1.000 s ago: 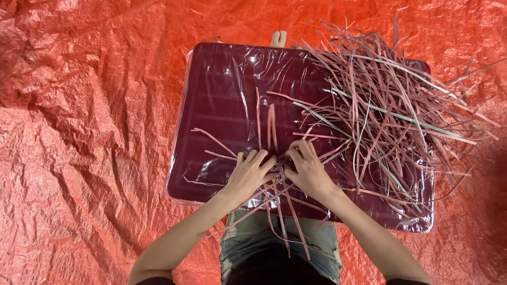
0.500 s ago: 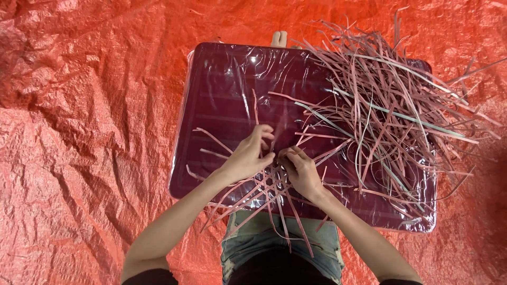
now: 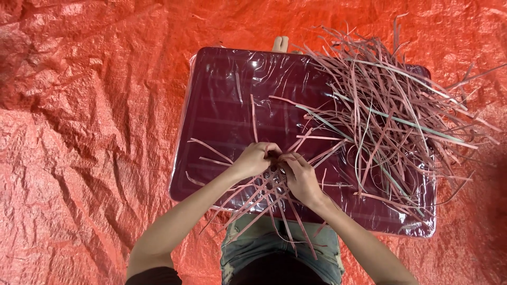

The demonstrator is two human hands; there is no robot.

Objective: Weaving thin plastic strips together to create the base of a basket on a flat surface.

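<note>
My left hand (image 3: pixel 255 158) and my right hand (image 3: pixel 299 174) meet near the front edge of a dark maroon board (image 3: pixel 222 105) wrapped in clear plastic. Both pinch thin pinkish strips of a small woven lattice (image 3: pixel 266 192) that fans out toward my lap. The fingers of both hands are curled over the crossing strips at its top. A big loose pile of long pink and pale green strips (image 3: pixel 391 116) covers the right half of the board, just right of my right hand.
A crinkled orange tarp (image 3: pixel 84 132) covers the floor all around the board. Single stray strips (image 3: pixel 211 150) lie on the board's left half. My knees in denim (image 3: pixel 253 248) are under the board's near edge. Toes (image 3: pixel 281 43) show beyond the far edge.
My left hand lifted up and away half a second ago, then came back down beside my right hand. Both hands now sit slightly higher on the weave.
</note>
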